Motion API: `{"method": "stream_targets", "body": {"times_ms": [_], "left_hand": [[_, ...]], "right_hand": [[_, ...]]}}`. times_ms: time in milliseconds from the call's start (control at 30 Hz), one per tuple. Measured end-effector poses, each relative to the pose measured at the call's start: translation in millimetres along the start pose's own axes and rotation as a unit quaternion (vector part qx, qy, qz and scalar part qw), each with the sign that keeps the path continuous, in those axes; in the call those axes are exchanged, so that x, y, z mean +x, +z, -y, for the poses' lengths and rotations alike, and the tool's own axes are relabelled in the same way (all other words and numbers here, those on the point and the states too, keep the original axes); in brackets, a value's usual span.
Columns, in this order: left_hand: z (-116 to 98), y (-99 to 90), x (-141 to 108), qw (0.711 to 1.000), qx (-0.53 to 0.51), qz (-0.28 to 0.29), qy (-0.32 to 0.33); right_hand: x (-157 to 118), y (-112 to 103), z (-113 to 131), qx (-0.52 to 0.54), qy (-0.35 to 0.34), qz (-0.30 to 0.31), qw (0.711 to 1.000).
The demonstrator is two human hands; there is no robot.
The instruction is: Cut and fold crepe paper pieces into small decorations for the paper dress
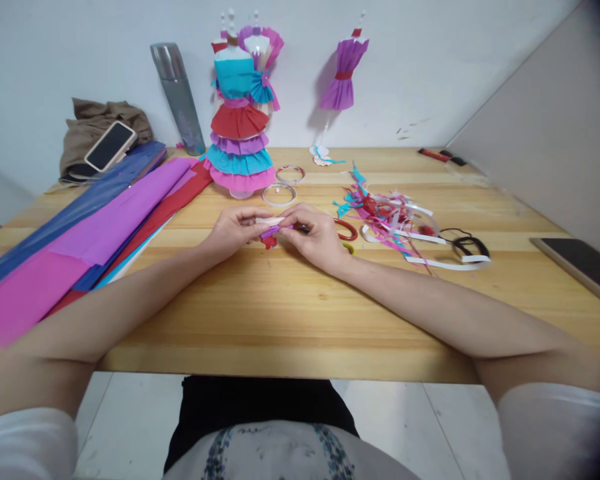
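Note:
Near the middle of the table, my left hand (234,235) and my right hand (316,239) meet, each pinching a small piece of purple crepe paper (270,232). A pale strip shows along its upper edge between my fingertips. Just below it is a bit of red crepe paper (269,243); whether it is joined to the purple piece I cannot tell. Scissors with red handles (347,230) lie partly hidden behind my right hand. Beyond my hands are two rolls of tape (280,194).
A doll form in tiered crepe paper (240,147) stands at the back, with a purple-dressed one (344,80) to its right. Crepe paper sheets (130,207) lie left, near a tilted bottle (180,100) and a phone (111,145). Scraps (390,213) lie right, before a tablet-like device (585,263).

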State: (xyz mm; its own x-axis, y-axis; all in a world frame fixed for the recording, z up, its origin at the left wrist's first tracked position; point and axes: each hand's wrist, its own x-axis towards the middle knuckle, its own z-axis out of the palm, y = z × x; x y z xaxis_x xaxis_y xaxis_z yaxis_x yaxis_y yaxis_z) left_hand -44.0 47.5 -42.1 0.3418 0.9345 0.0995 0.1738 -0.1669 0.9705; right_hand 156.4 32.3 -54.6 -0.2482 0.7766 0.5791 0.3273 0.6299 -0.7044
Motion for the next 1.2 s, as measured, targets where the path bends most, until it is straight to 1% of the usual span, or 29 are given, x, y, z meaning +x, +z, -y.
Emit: {"method": "stream_targets", "body": {"times_ms": [133, 367, 567, 733, 800, 1000, 1200], "left_hand": [[-0.2, 2.4, -1.9, 1.0, -0.006, -0.015, -0.013], [-4.9, 2.7, -2.1, 0.999, 0.01, -0.045, -0.002], [-4.8, 4.7, -5.8, 0.998, 0.024, -0.031, 0.042], [1.1, 2.5, -1.1, 0.991, 0.079, -0.068, 0.086], [3.2, 1.4, 1.5, 0.989, 0.087, -0.076, 0.093], [2.7, 1.8, 1.6, 0.995, 0.049, -0.065, 0.063], [-3.5, 1.6, -0.7, 0.99, 0.044, -0.093, 0.091]], "right_hand": [[-0.1, 0.0, 0.8, 0.001, -0.006, -0.006, 1.0], [0.1, 0.2, 0.9, -0.001, -0.015, -0.007, 1.0], [-0.5, -0.1, 0.9, -0.01, -0.025, -0.005, 1.0], [-0.7, 0.7, -2.7, -0.013, -0.046, -0.012, 0.999], [-0.7, 1.1, -4.4, -0.013, -0.056, -0.016, 0.998], [-0.7, 1.1, -4.8, -0.011, -0.067, -0.024, 0.997], [-0.7, 0.9, -4.3, -0.018, -0.055, -0.028, 0.998]]}}
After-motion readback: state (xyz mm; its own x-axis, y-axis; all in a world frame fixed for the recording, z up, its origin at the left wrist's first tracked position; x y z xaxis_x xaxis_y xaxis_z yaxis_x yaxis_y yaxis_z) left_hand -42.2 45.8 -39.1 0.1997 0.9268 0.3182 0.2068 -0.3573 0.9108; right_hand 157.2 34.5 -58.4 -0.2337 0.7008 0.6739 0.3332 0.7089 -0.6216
